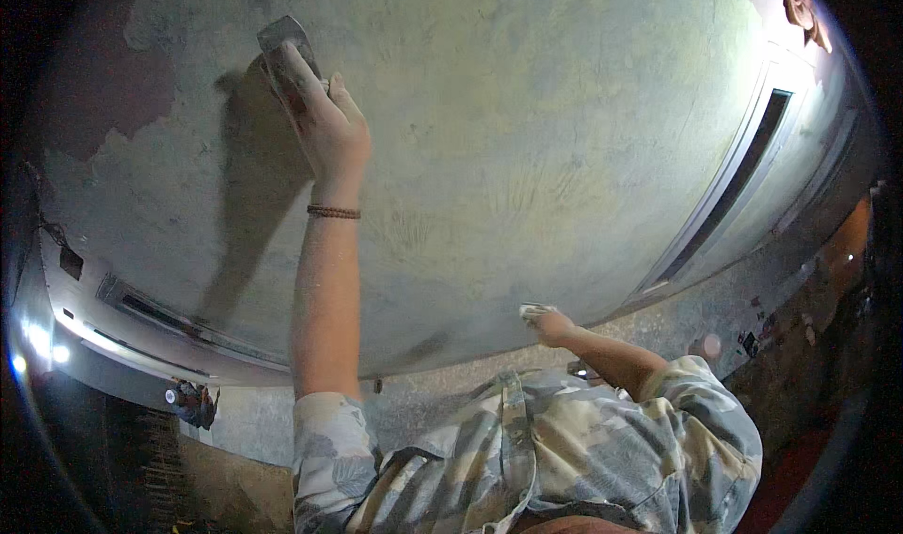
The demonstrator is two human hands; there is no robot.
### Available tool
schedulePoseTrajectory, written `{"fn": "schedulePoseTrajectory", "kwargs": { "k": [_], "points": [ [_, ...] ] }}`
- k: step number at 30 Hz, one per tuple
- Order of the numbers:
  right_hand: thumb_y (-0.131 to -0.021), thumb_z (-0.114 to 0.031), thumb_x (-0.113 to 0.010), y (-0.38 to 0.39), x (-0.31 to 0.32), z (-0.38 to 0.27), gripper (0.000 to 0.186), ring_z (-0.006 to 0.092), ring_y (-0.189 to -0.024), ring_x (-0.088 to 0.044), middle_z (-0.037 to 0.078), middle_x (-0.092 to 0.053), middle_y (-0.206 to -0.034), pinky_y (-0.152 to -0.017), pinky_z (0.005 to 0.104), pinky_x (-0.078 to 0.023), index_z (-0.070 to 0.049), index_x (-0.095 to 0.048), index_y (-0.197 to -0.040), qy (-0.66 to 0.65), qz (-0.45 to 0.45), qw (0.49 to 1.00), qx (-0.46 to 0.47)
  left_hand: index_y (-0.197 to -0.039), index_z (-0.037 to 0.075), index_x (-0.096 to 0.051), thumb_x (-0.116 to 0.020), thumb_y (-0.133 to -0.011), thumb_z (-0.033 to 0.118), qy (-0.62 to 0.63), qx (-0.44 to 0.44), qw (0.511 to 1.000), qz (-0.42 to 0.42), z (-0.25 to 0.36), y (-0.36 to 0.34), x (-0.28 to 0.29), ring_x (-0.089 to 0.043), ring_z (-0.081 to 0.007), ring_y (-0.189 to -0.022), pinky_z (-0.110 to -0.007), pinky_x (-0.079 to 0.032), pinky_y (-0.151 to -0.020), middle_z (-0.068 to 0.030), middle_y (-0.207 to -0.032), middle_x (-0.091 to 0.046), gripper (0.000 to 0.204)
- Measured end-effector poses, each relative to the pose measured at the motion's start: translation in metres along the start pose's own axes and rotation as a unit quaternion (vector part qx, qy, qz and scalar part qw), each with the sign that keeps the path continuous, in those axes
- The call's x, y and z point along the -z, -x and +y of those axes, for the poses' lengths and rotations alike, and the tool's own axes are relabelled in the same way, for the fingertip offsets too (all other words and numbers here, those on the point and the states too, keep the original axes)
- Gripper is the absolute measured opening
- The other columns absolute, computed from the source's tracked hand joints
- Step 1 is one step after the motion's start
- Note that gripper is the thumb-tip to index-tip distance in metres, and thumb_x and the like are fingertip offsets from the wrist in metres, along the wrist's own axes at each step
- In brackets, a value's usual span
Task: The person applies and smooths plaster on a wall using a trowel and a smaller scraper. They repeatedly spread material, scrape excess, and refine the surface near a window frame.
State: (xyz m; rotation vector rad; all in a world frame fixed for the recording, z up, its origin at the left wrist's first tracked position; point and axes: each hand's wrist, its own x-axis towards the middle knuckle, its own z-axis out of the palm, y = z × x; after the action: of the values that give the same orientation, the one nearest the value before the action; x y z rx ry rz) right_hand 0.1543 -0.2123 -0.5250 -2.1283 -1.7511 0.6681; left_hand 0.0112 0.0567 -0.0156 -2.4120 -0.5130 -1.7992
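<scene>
My left hand [337, 141] is raised high, closed around a grey flat tool [284, 36], with one finger stretched along it. The tool is up by the broad plastered face [470, 111], toward its upper left; whether it touches, I cannot tell. A dark shadow [252, 139] falls on the plaster just left of my arm, and a beaded bracelet [334, 212] circles my wrist.

My right hand [553, 329] is low and well apart from the left, gripping a small pale tool [530, 310] near the plaster's lower edge. Both arms come out of my camouflage shirt [574, 440].

Off to the right runs a long recessed slot [729, 186] with a pale frame. Below it, a round pinkish thing [706, 347] is too blurred to tell whether it's a container or what it holds.
</scene>
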Motion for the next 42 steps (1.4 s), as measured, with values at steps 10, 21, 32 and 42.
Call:
{"fn": "schedulePoseTrajectory", "kwargs": {
  "k": [10, 21, 32, 42],
  "points": [
    [-0.098, -0.033, -0.059, 0.201, -0.031, 0.08, 0.041, 0.0359, -0.109, -0.072, 0.021, -0.075, -0.117, -0.094, 0.043, -0.054, -0.005, -0.072, -0.126, -0.241, 0.215, 0.863, -0.389, -0.167, 0.0, -0.004, -0.058, -0.1, 0.002, 0.238, 0.156, 0.946, -0.152, 0.043, 0.221, -0.005, -0.06, -0.0143, -0.087, -0.032, -0.054, -0.084, -0.0271, -0.145, -0.051, 0.086],
    [-0.102, -0.03, -0.062, 0.113, 0.052, -0.085, 0.042, 0.0232, -0.114, -0.066, 0.013, -0.072, -0.126, -0.1, 0.0371, -0.05, -0.002, -0.07, -0.133, -0.563, 0.178, 0.782, -0.2, -0.15, 0.0, -0.036, -0.066, -0.102, 0.007, 0.511, 0.592, 0.53, -0.329, 0.138, 0.393, -0.058, -0.065, -0.0176, -0.09, -0.032, -0.054, -0.081, -0.0102, -0.107, -0.064, 0.057],
    [-0.088, -0.032, -0.081, 0.118, 0.042, -0.079, 0.038, 0.014, -0.081, -0.057, 0.009, -0.066, -0.084, -0.077, 0.0343, -0.05, 0.001, -0.066, -0.099, -0.457, 0.1, 0.852, -0.236, -0.121, 0.002, -0.058, -0.06, -0.103, 0.003, 0.483, 0.712, 0.392, -0.326, 0.14, 0.433, -0.09, -0.065, -0.0174, -0.097, -0.035, -0.054, -0.089, -0.0077, -0.106, -0.065, 0.018],
    [-0.089, -0.019, -0.076, 0.127, 0.01, -0.065, 0.021, 0.015, -0.08, -0.066, 0.01, -0.074, -0.084, -0.079, 0.0347, -0.054, -0.001, -0.075, -0.1, -0.512, 0.111, 0.818, -0.238, -0.146, -0.006, -0.047, -0.067, -0.1, 0.01, 0.341, 0.677, 0.472, -0.45, 0.168, 0.459, -0.071, -0.065, -0.0215, -0.112, -0.035, -0.05, -0.1, -0.0157, -0.123, -0.066, 0.053]
  ]
}}
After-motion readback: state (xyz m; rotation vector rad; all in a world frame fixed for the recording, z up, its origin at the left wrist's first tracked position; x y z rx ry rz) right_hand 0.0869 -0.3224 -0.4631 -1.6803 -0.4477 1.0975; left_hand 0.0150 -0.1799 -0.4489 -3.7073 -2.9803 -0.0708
